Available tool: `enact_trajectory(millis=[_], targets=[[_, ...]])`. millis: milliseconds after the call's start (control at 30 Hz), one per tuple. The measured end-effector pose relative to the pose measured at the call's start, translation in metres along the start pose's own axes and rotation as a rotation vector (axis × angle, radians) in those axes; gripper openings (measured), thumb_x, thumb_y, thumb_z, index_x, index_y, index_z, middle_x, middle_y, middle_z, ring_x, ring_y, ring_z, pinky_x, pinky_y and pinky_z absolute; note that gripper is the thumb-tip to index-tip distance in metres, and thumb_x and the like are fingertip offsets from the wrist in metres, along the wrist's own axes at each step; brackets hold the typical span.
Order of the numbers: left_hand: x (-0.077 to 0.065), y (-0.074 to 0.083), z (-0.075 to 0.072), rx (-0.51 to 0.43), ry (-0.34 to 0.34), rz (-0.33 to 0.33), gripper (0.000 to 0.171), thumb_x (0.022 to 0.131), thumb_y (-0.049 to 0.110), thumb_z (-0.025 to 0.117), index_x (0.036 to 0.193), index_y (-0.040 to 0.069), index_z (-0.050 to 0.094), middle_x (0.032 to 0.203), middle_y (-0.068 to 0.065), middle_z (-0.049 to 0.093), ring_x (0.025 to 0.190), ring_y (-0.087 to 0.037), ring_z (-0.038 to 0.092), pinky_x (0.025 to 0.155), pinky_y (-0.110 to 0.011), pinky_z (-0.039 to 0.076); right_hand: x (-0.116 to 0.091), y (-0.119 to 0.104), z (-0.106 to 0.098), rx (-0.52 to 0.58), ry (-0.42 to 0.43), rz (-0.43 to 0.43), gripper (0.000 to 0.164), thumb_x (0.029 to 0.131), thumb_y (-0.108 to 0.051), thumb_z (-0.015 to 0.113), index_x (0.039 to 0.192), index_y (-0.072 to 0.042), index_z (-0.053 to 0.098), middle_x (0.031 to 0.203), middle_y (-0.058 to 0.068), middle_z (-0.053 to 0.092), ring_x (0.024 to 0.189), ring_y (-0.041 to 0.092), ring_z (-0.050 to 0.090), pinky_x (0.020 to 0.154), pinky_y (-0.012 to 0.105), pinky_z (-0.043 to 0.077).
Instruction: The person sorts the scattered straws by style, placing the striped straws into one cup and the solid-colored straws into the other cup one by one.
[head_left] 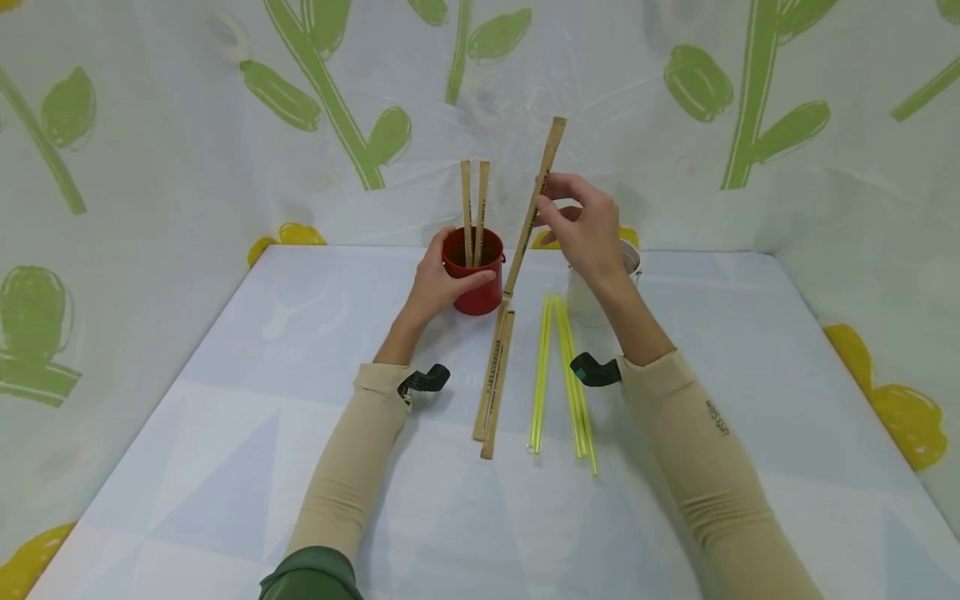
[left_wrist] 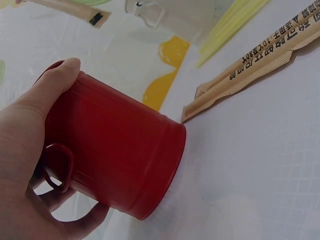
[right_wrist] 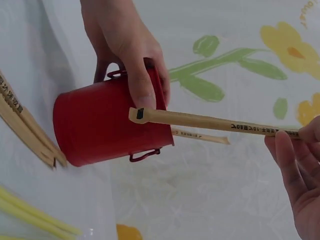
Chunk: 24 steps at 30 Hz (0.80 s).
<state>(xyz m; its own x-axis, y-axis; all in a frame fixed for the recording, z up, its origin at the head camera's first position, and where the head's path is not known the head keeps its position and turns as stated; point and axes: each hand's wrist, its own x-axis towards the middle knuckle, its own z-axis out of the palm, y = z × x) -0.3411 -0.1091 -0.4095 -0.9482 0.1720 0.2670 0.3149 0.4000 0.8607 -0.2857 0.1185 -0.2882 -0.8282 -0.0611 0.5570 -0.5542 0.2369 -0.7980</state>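
Note:
My left hand (head_left: 437, 279) grips a small red metal bucket (head_left: 480, 296) by its rim and side; its thumb lies over the rim. Two paper-wrapped straws (head_left: 467, 200) stand upright inside. To the right of the bucket, my right hand (head_left: 592, 233) pinches another brown paper-wrapped straw (head_left: 553, 146) near its upper part. This straw slants in the air, its lower end beside the bucket. In the right wrist view the held straw (right_wrist: 200, 120) passes in front of the bucket's mouth. More wrapped straws (head_left: 495, 383) lie on the table just in front of the bucket.
Several yellow straws (head_left: 540, 375) lie on the table (head_left: 300, 467) to the right of the paper-wrapped ones. Behind my right forearm stands a white bucket (head_left: 587, 302), partly hidden. A leaf-patterned sheet (head_left: 585, 75) hangs along the back and sides.

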Motion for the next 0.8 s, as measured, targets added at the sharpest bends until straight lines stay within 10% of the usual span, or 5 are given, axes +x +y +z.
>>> enact_trajectory(millis=[800], targets=[[0.001, -0.002, -0.003, -0.023, -0.015, -0.008, 0.090, 0.077, 0.046, 0.081, 0.148, 0.026, 0.029, 0.144, 0.004, 0.047, 0.131, -0.013, 0.045, 0.105, -0.041, 0.048, 0.032, -0.003, 0.017, 0.043, 0.036, 0.007, 0.029, 0.095, -0.011, 0.062, 0.122, -0.001, 0.061, 0.112, 0.017, 0.067, 0.089, 0.022, 0.071, 0.064, 0.021, 0.058]])
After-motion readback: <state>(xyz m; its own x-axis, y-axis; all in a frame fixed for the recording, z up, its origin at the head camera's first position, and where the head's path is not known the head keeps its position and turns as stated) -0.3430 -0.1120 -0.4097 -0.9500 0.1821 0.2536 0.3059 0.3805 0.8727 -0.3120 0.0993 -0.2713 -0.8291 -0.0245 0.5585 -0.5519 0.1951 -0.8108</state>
